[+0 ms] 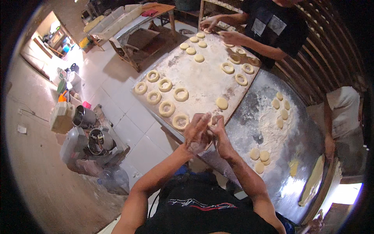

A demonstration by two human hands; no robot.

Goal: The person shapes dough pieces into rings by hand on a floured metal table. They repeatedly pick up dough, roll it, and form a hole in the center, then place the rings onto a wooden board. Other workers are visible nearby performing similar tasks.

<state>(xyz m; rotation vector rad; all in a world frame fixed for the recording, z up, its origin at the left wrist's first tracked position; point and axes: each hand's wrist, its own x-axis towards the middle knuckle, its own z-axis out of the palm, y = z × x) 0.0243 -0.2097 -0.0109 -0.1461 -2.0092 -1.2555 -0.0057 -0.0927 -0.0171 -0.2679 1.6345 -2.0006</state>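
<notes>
Both my hands meet over the near edge of a floured board. My left hand (196,134) and my right hand (220,135) are closed around a piece of dough, mostly hidden by the fingers. Flour whitens my left hand. Just left of it lies a dough ring (180,128), and more rings (166,114) stand in loose rows beyond. A flat dough round (222,109) without a hole sits a little ahead of my right hand.
Across the floured board (198,84), a person's hands (230,38) work among dough rings (227,73) and rounds (199,58). On the metal table (241,128) to the right are flour, small dough rounds (265,156) and a dough sheet (313,181). Mixers (76,143) stand at left.
</notes>
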